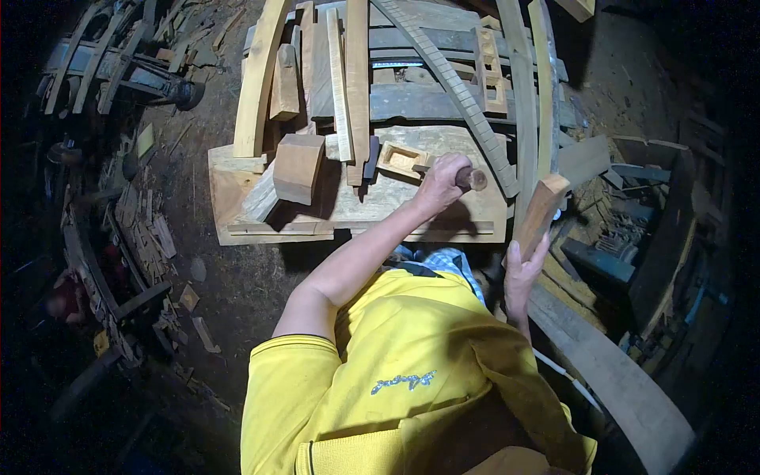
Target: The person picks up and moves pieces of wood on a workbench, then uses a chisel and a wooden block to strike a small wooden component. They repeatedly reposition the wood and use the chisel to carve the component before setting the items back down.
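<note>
My left hand is closed around the round wooden handle of a chisel. The chisel's metal end points left, at the edge of a small wooden piece with a rectangular recess, which lies on the workbench. Right of the bench edge, my right hand grips the lower part of a thick wooden block, held tilted and apart from the chisel. A small dark block lies just left of the recessed piece.
A squared wood block stands on the bench's left part. Long boards and a notched strip extend away from me. A curved plank lies at lower right; wood scraps litter the left floor.
</note>
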A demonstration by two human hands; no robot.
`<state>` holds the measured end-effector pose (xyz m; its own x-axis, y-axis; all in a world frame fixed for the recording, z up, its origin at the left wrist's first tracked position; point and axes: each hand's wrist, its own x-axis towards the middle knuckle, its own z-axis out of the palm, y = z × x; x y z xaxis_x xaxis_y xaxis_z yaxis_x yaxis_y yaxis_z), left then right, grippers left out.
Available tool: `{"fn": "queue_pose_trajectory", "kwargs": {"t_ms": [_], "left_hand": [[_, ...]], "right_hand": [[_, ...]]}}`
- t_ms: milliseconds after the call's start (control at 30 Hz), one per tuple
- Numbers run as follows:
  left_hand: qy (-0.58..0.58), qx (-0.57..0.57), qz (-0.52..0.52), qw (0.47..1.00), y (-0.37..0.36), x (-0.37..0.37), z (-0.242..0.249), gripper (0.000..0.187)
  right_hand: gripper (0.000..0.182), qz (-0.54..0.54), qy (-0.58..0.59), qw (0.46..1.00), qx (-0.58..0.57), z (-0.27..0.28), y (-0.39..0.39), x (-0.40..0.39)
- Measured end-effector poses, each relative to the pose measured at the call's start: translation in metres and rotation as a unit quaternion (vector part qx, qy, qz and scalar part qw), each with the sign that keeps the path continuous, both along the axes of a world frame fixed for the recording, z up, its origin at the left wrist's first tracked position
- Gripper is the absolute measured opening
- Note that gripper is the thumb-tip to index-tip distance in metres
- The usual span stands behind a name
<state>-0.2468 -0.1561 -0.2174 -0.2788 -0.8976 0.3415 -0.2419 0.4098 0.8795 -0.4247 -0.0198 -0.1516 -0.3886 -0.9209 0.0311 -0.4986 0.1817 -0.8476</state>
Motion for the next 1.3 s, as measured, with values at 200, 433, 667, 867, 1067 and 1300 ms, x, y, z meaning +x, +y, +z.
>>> {"fn": "queue_pose_trajectory", "kwargs": {"t_ms": [200, 433, 667, 867, 1067, 1300], "left_hand": [[0.027, 0.012, 0.085, 0.996, 0.0, 0.002, -0.009, 0.027], [0.002, -0.007, 0.072, 0.997, 0.002, -0.004, -0.013, 0.025], [-0.138, -0.094, -0.115, 0.979, 0.018, -0.004, -0.028, 0.025], [-0.021, -0.058, 0.002, 0.998, -0.017, 0.011, -0.006, 0.029], [-0.029, 0.263, 0.163, 0.951, -0.055, 0.077, 0.034, 0.03], [-0.042, 0.138, 0.01, 0.989, -0.005, 0.069, 0.021, 0.023]], "right_hand": [[0.065, 0.095, 0.036, 0.993, 0.064, -0.006, -0.023, 0.025], [0.067, 0.034, -0.133, 0.99, 0.033, -0.01, -0.026, 0.033], [0.06, 0.07, 0.048, 0.995, 0.059, -0.019, -0.018, 0.021], [0.063, 0.01, 0.0, 0.999, 0.036, -0.029, -0.002, -0.003], [0.062, -0.003, -0.024, 0.998, 0.053, -0.03, 0.006, -0.014], [0.061, 0.007, -0.049, 0.997, 0.067, -0.023, 0.003, -0.01]]}}
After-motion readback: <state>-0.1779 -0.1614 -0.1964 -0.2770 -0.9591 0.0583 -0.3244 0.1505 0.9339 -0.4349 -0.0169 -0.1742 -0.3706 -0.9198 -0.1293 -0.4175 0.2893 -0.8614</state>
